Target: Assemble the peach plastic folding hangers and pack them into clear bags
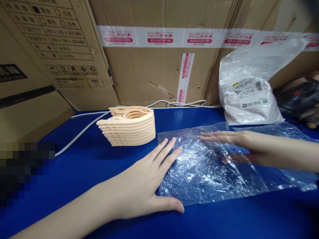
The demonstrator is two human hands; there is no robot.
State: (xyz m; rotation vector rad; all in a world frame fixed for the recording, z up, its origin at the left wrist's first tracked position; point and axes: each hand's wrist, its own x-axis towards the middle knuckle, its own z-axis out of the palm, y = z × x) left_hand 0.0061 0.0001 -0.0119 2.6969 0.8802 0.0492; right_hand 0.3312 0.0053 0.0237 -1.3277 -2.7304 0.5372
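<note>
A clear plastic bag [199,179] lies flat and crinkled on the blue table. My left hand [154,176] rests at the bag's left edge, palm down, with fingers spread and thumb apart. From the right, my right hand [229,142] reaches inside the bag, its straight fingers showing through the clear film. Behind my left hand stands a neat stack of peach-coloured plastic pieces [132,129], flat and hanger-like with a round opening; neither hand touches it.
A white plastic package [249,96] with a printed label stands at the back right. More clear film [294,136] lies under my right forearm. Large cardboard boxes [149,73] wall off the back. A pale cable [82,134] runs along the table's rear and left.
</note>
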